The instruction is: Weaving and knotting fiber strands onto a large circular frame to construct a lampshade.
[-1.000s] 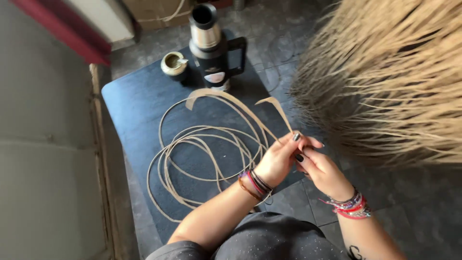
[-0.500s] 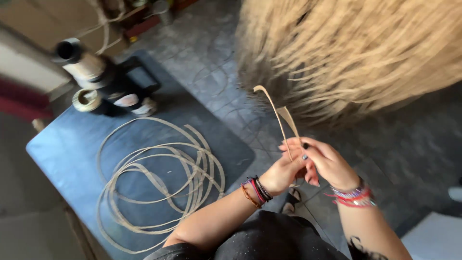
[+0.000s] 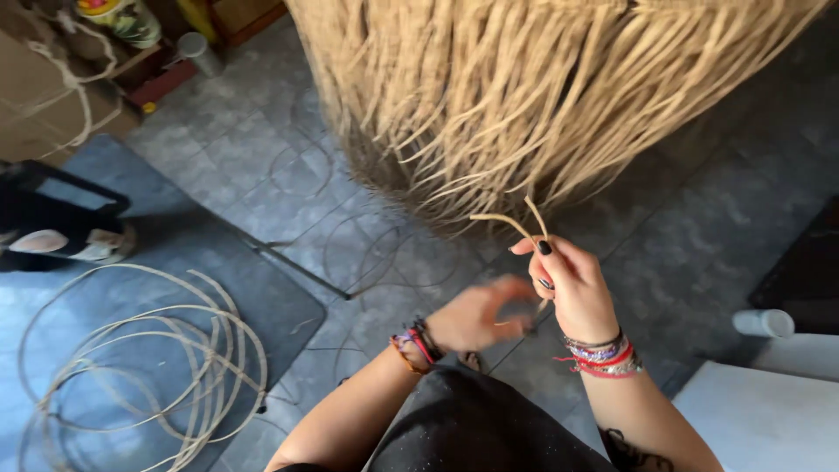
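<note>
My right hand point(image 3: 572, 284) is shut on a thin tan reed strip point(image 3: 511, 224). The strip's two ends stick up above the fingers, just under the fringe of a big hanging bundle of straw-coloured fibres point(image 3: 524, 87). My left hand point(image 3: 476, 316) is blurred, lower and to the left. Its fingers are curled on the lower part of the same strip, close to the right palm. Both wrists wear several coloured bracelets.
A loose coil of the same reed point(image 3: 149, 367) lies on a dark mat point(image 3: 271, 301) at lower left. A black-handled flask point(image 3: 52, 227) is at the left edge. A cardboard box point(image 3: 44, 96) and a metal cup point(image 3: 197, 48) are at top left. A white block point(image 3: 769, 415) is at lower right, on a grey tiled floor.
The view has swung right and down, so the coil and flask slid to the left. My left hand dropped below the right hand. The strip's ends now reach the fibre fringe.
</note>
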